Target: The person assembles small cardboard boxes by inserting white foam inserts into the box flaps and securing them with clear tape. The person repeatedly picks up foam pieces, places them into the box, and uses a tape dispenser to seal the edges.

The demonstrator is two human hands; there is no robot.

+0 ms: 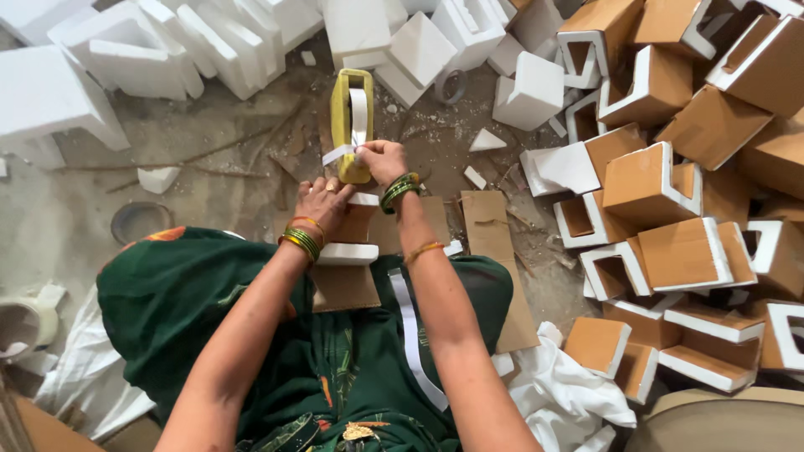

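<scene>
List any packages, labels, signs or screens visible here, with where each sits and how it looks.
No labels, signs or screens show.
Cardboard-faced foam corner pieces: heaped at right, brown faces, white edges.
Bare foam blocks: piled along the top, white, angular.
Tape dispenser: floor, centre, yellow, white tape pulled by the right hand.
Foam piece: under the left hand, white with brown cardboard.

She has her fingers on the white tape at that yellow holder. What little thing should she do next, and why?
Probably pull the white tape a bit further out of the yellow dispenser. The right hand pinches the tape's free end just at the dispenser, so only a short strip is out. The left hand presses on the foam and cardboard piece below, which seems to wait for the strip.
</scene>
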